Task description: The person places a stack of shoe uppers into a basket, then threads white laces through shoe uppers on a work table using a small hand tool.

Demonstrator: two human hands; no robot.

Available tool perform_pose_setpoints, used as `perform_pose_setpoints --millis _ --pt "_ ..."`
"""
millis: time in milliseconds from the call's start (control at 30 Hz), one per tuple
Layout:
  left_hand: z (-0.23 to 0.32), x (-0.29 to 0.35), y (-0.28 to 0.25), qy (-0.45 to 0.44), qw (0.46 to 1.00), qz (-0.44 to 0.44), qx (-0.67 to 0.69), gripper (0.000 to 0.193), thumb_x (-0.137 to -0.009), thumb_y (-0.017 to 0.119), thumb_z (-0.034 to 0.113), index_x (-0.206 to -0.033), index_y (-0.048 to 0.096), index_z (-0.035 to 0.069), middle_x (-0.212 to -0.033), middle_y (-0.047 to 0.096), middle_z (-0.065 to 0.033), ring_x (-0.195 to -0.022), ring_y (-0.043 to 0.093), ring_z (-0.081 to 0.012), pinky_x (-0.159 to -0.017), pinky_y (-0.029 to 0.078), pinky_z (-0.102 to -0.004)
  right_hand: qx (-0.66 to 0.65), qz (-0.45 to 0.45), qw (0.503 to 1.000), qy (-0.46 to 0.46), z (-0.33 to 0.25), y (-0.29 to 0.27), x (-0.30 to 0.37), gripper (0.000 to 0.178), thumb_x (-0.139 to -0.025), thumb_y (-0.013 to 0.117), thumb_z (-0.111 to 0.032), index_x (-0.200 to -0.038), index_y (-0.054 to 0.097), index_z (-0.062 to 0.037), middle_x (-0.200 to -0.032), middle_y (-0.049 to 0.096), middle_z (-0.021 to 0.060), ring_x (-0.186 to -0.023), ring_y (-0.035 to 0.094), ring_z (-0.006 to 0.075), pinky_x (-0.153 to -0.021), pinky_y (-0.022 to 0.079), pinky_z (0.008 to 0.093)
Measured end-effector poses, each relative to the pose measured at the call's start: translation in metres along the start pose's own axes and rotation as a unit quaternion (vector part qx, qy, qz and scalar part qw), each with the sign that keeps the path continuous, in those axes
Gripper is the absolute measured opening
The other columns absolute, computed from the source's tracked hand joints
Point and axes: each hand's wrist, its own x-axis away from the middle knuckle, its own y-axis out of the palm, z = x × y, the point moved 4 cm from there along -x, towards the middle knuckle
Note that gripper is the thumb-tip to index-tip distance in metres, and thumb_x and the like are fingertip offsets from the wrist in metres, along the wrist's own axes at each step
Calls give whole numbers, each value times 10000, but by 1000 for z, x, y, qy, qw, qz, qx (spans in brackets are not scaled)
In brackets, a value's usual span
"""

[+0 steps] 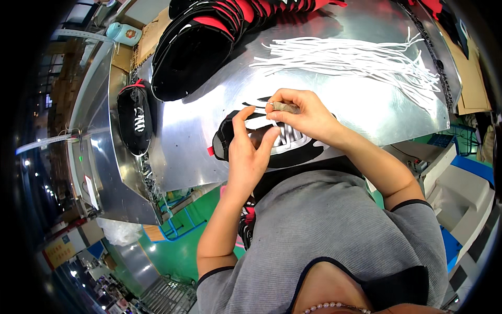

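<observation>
A black, white and grey shoe upper [295, 157] with a red tab lies on the metal table in front of me, white lace rows across its middle. My left hand [248, 157] grips it at the ankle end, index finger bent and thumb apart, beside the white tongue area. Between the thumb and fingers of my right hand [306, 112] is a small hand tool with a stubby tan handle [285, 108]. Its tip points left over the lacing; the exact kind of tip is too small to make out.
Many loose white laces [345, 57] are spread at the back right. A row of nested black and red shoe uppers [193, 57] stands at the back left. Another laced black upper [136, 120] lies by the table's left edge. A grey plastic bin [463, 199] is at right.
</observation>
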Motion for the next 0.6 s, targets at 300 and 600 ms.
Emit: perform_pose_setpoints --millis 300,600 --pt "-15 -7 3 53 993 91 -59 327 -791 784 168 -1038 615 38 -869 673 -130 -776 646 -256 -697 495 -350 123 56 987 -82 -18 -8 22 216 -901 648 -154 -1057 587 -17 -864 684 119 -743 663 244 -679 503 331" --pt "-14 -6 4 84 986 103 -102 321 -743 776 96 -1026 631 49 -885 632 -100 -835 588 -254 -731 477 -365 309 7 942 -131 -20 -9 29 173 -887 642 -143 -978 543 -34 -724 651 112 -667 646 316 -602 488 409"
